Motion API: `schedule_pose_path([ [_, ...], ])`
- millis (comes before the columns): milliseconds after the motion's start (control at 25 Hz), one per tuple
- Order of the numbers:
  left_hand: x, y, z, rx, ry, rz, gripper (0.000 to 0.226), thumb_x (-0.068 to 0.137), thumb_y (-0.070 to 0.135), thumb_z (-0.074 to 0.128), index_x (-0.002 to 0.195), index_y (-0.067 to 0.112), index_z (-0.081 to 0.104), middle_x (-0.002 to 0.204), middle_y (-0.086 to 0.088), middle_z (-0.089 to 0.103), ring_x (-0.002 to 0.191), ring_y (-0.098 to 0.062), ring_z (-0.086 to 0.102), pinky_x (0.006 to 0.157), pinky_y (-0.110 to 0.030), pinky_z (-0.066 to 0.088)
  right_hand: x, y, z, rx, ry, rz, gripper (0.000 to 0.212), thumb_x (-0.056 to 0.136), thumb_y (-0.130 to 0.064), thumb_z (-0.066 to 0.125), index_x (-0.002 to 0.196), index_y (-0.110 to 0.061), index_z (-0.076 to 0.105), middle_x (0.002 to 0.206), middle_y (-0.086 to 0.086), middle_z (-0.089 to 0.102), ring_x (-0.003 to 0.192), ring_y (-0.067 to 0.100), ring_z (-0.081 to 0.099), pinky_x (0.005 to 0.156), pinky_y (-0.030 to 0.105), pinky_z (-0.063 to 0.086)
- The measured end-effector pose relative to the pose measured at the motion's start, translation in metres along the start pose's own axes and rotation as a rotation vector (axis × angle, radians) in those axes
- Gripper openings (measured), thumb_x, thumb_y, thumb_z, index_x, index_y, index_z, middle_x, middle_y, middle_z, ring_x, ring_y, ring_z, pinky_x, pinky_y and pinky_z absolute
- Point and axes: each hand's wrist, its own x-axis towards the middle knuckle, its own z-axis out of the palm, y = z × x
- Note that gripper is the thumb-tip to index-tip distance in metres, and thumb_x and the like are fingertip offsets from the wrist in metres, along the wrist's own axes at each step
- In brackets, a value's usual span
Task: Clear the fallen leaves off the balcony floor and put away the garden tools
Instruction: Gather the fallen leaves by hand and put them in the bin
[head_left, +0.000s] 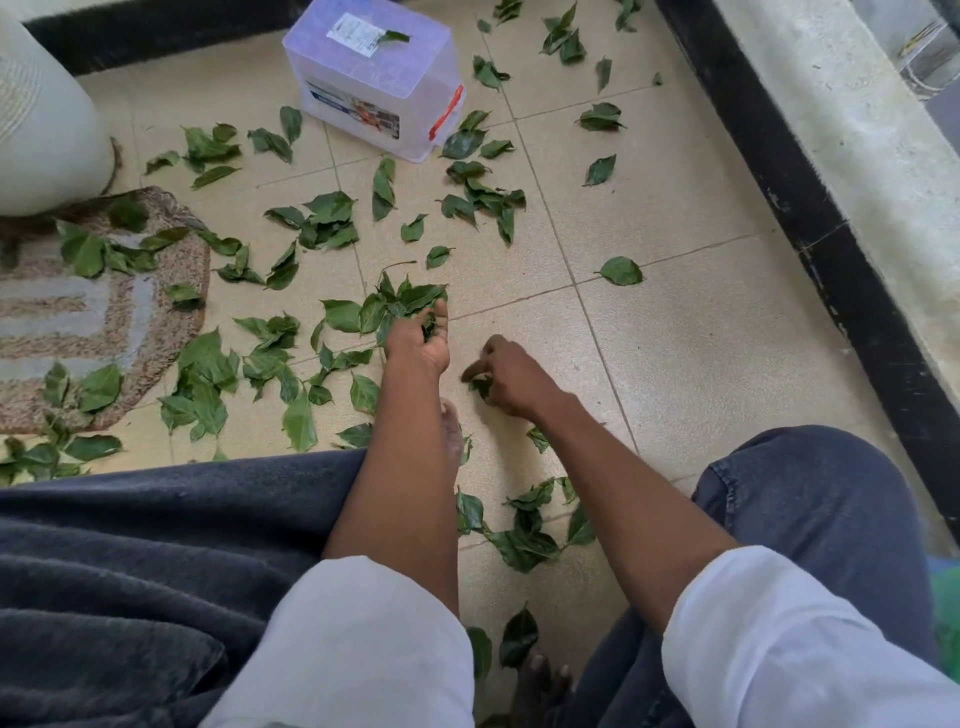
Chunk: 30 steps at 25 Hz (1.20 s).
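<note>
Green fallen leaves (327, 218) lie scattered over the beige tiled balcony floor (675, 332). My left hand (418, 343) grips a bunch of gathered leaves (400, 301) near the middle of the floor. Just to its right, my right hand (511, 376) has its fingers curled round a single leaf (480, 387) low against the tile. More leaves (524, 535) lie between my knees, close to my bare foot (540, 675). No garden tools are in sight.
A clear plastic box (374, 78) with an orange latch stands upside down at the back. A woven mat (104, 312) with leaves on it lies at the left, beside a pale green pot (41, 124). A black-edged concrete ledge (810, 171) bounds the right side.
</note>
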Motion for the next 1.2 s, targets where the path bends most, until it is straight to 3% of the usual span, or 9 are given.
schedule_pose_path([
  [200, 0.002, -0.018, 0.000, 0.289, -0.043, -0.089, 0.014, 0.099, -0.001, 0.045, 0.107, 0.000, 0.055, 0.073, -0.008, 0.047, 0.055, -0.012, 0.044, 0.039, -0.017, 0.043, -0.009, 0.013, 0.000, 0.424, 0.269, 0.204, 0.026, 0.077, 0.009, 0.057, 0.084, -0.007, 0.076, 0.084, 0.002, 0.071, 0.077, 0.014, 0.065, 0.069, 0.026, 0.051],
  [360, 0.005, -0.047, 0.003, 0.643, -0.088, -0.078, 0.021, 0.099, 0.021, 0.053, 0.114, 0.009, 0.061, 0.066, -0.002, 0.046, 0.051, -0.010, 0.038, 0.040, -0.018, 0.033, 0.003, 0.019, -0.038, 0.996, 0.490, 0.319, 0.021, 0.081, 0.006, 0.063, 0.087, -0.011, 0.075, 0.085, 0.004, 0.074, 0.074, 0.009, 0.067, 0.065, 0.020, 0.053],
  [560, -0.014, -0.083, 0.036, 0.700, -0.217, -0.079, 0.030, 0.093, 0.039, 0.061, 0.084, 0.011, 0.067, 0.081, -0.008, 0.069, 0.073, -0.020, 0.066, 0.072, -0.035, 0.058, 0.006, 0.009, -0.060, 0.752, 0.527, 0.330, 0.021, 0.074, 0.006, 0.058, 0.064, -0.011, 0.065, 0.061, 0.006, 0.064, 0.058, 0.018, 0.060, 0.056, 0.035, 0.053],
  [720, -0.008, -0.088, 0.044, 0.770, -0.133, 0.020, 0.020, 0.098, 0.021, 0.056, 0.083, 0.009, 0.060, 0.062, -0.003, 0.056, 0.045, -0.011, 0.044, 0.036, -0.020, 0.031, -0.001, 0.035, -0.092, 0.944, 0.162, 0.292, 0.013, 0.076, -0.001, 0.069, 0.076, -0.013, 0.074, 0.077, 0.006, 0.072, 0.070, 0.013, 0.065, 0.070, 0.029, 0.053],
  [800, -0.009, -0.086, 0.045, 0.678, -0.134, 0.010, 0.006, 0.097, 0.005, 0.052, 0.097, 0.010, 0.056, 0.056, 0.000, 0.046, 0.039, -0.007, 0.034, 0.032, -0.019, 0.022, 0.005, 0.053, -0.104, 1.079, 0.194, 0.281, 0.013, 0.079, -0.004, 0.072, 0.092, -0.007, 0.074, 0.088, 0.010, 0.074, 0.077, 0.016, 0.068, 0.072, 0.029, 0.053],
  [920, -0.006, -0.083, 0.045, 0.517, -0.113, -0.016, 0.019, 0.094, -0.005, 0.050, 0.106, 0.010, 0.053, 0.059, 0.001, 0.037, 0.036, -0.006, 0.032, 0.031, -0.017, 0.021, 0.025, 0.089, -0.107, 0.599, 0.640, 0.521, 0.032, 0.087, 0.001, 0.055, 0.118, 0.001, 0.063, 0.123, 0.019, 0.062, 0.107, 0.030, 0.061, 0.087, 0.034, 0.048],
  [1000, -0.007, -0.084, 0.046, 0.475, -0.132, -0.024, 0.020, 0.093, -0.005, 0.052, 0.106, 0.010, 0.054, 0.060, 0.001, 0.038, 0.035, -0.005, 0.032, 0.031, -0.016, 0.022, 0.030, 0.108, -0.100, 0.102, 0.544, 0.517, 0.042, 0.089, 0.003, 0.045, 0.130, 0.000, 0.051, 0.144, 0.020, 0.039, 0.129, 0.034, 0.041, 0.096, 0.038, 0.043],
  [1080, -0.009, -0.086, 0.046, 0.463, -0.157, -0.035, 0.018, 0.093, -0.004, 0.055, 0.104, 0.010, 0.057, 0.062, 0.000, 0.040, 0.038, -0.006, 0.033, 0.032, -0.016, 0.023, 0.026, 0.115, -0.087, -0.180, 0.449, 0.437, 0.036, 0.090, 0.006, 0.040, 0.123, 0.000, 0.054, 0.135, 0.018, 0.043, 0.124, 0.033, 0.042, 0.087, 0.037, 0.044],
  [1200, -0.016, -0.092, 0.045, 0.459, -0.204, -0.064, 0.012, 0.092, -0.002, 0.058, 0.097, 0.008, 0.061, 0.066, -0.002, 0.043, 0.047, -0.007, 0.037, 0.035, -0.015, 0.030, 0.019, 0.112, -0.072, -0.277, 0.551, 0.390, 0.029, 0.088, 0.013, 0.040, 0.102, 0.004, 0.064, 0.110, 0.016, 0.056, 0.105, 0.030, 0.051, 0.073, 0.034, 0.045],
])
